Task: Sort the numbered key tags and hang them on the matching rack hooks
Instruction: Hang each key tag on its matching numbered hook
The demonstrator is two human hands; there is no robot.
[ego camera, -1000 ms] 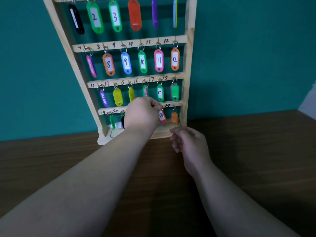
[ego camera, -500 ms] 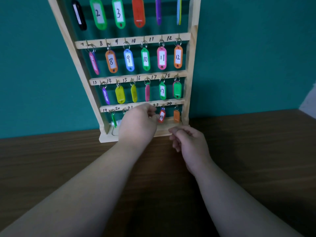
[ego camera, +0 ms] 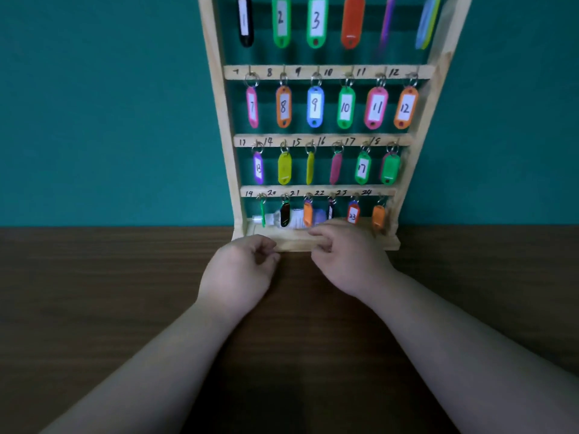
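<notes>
Your left hand (ego camera: 239,270) has dropped from the bottom row of the rack (ego camera: 319,242) to the table (ego camera: 94,292), fingers loosely curled on nothing visible. Your right hand (ego camera: 347,258) stays by the rack's base, curled too; whether it holds anything, you cannot tell. Every hook visible carries a key tag (ego camera: 353,213), the top row's hooks cropped. These look light, stiff plastic, slippery; pinch one by the flat sides just below its metal ring.
</notes>
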